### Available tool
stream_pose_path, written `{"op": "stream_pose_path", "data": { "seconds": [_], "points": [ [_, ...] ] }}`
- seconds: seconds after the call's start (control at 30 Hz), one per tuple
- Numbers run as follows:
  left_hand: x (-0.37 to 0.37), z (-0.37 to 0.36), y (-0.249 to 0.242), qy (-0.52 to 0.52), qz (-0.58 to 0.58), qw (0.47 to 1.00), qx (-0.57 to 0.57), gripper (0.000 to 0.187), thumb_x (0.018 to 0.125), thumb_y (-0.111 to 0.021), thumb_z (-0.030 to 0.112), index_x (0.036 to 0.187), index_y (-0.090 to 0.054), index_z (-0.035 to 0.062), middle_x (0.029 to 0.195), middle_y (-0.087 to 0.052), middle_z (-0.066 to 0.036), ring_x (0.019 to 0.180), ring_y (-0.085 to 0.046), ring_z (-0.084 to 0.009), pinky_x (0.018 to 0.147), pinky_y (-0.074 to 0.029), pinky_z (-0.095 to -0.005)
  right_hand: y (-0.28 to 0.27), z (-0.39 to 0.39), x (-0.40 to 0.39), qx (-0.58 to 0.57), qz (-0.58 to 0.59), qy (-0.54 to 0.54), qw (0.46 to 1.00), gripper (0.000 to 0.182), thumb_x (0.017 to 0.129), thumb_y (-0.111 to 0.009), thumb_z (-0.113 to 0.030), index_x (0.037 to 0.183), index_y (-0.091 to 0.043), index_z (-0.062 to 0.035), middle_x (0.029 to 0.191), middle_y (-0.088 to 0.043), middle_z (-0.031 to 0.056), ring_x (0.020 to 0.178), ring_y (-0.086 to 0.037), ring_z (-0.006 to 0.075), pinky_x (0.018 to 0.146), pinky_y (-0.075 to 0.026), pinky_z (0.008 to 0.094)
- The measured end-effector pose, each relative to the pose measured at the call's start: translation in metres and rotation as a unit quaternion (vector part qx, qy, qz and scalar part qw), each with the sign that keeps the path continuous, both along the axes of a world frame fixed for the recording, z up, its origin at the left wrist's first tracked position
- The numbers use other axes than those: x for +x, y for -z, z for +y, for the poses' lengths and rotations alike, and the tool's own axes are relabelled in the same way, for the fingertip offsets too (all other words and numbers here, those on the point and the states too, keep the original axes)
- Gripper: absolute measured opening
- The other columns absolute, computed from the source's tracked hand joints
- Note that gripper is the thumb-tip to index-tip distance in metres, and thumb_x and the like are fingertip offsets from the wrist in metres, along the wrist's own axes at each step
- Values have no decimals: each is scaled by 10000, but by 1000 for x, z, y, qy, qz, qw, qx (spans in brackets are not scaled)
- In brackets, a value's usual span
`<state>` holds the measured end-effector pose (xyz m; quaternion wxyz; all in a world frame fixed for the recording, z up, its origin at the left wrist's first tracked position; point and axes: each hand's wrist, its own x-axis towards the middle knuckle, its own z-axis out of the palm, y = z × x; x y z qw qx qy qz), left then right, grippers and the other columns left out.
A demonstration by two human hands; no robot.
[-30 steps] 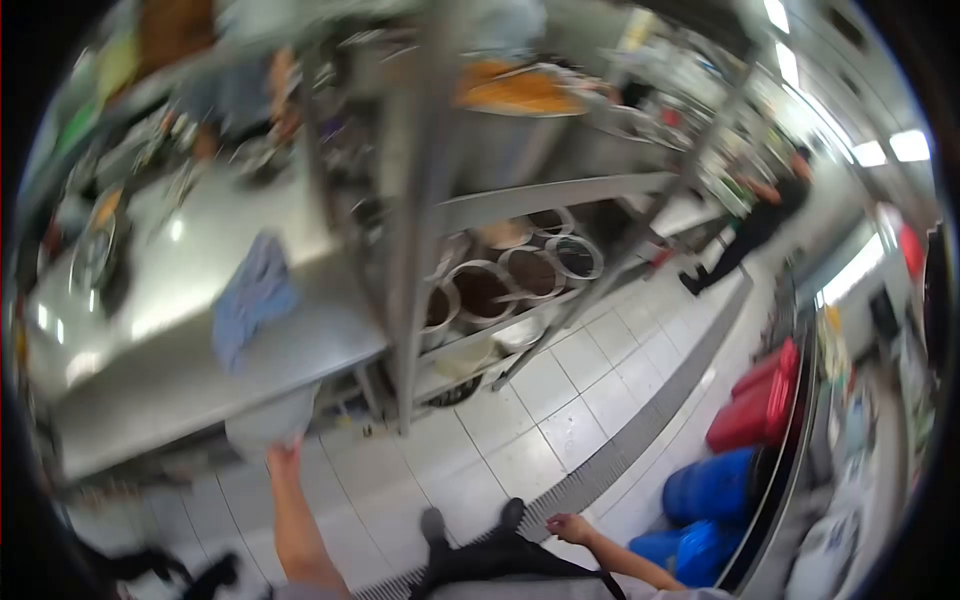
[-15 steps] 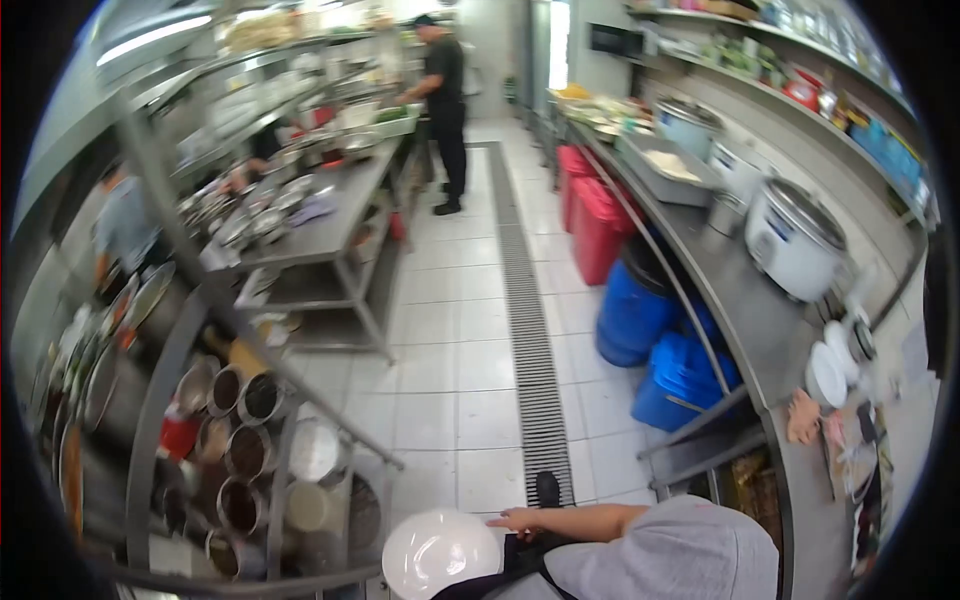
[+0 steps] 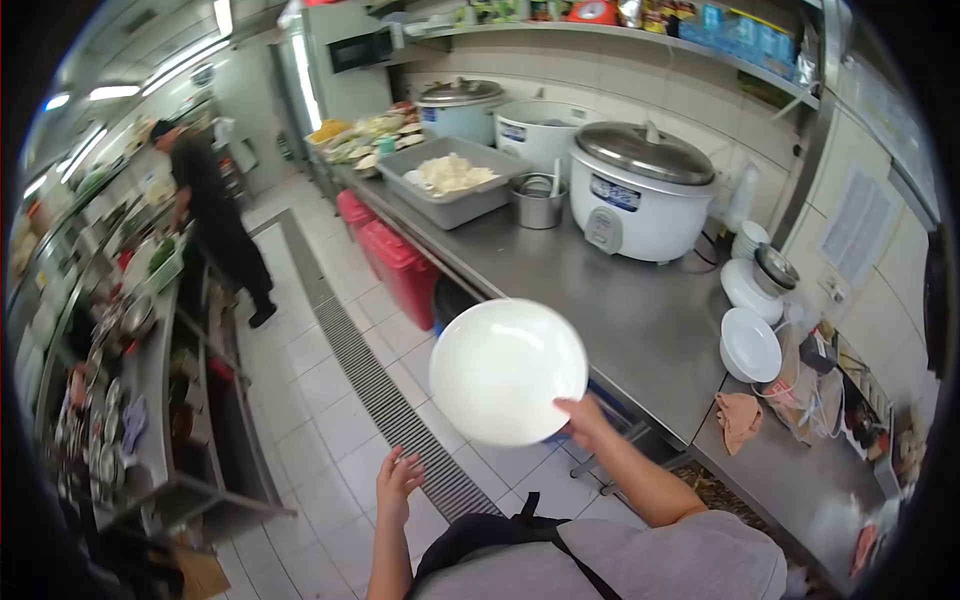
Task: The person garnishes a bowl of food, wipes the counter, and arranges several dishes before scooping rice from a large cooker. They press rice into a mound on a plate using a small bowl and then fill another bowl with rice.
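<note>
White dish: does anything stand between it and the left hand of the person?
Nothing visible stands between the left hand and the white dish; behind the gap only the floor and drain grate show. The right hand holds the dish's rim.

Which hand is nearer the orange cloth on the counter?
Right. The right hand, holding the white bowl, is left of the orange cloth; the left hand, empty, is farther left, over the floor.

Commercial kitchen, shown by a large lidded rice cooker (image 3: 642,190) and a grey food tub (image 3: 447,188) on a long steel desk (image 3: 610,310), with a grated floor drain (image 3: 375,385) set in white tiles (image 3: 300,350).
</note>
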<state>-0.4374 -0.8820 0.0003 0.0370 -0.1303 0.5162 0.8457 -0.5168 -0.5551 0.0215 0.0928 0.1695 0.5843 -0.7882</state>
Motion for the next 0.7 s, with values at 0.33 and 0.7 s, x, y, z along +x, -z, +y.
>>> {"op": "stream_pose_path", "data": {
  "seconds": [0.33, 0.7],
  "points": [
    [-200, -41, 46, 97, -108, 985, -95, 310, 840, -542, 141, 1111, -486, 2, 923, -595, -91, 739, -581, -143, 634, -477, -245, 30, 135, -83, -25, -44, 338, 940, 375, 769, -547, -95, 1105, -459, 47, 1024, -548, 187, 873, -582, 306, 676, -529, 423],
    [-569, 79, -122, 216, 464, 768, -384, 158, 768, -586, 105, 905, -597, 28, 798, -588, -129, 702, -591, -251, 645, -463, -320, -68, 72, -176, 623, 66, 462, 628, 212, 771, -616, -117, 973, -570, -72, 874, -573, 90, 834, -563, 180, 690, -472, 306]
  ]
}}
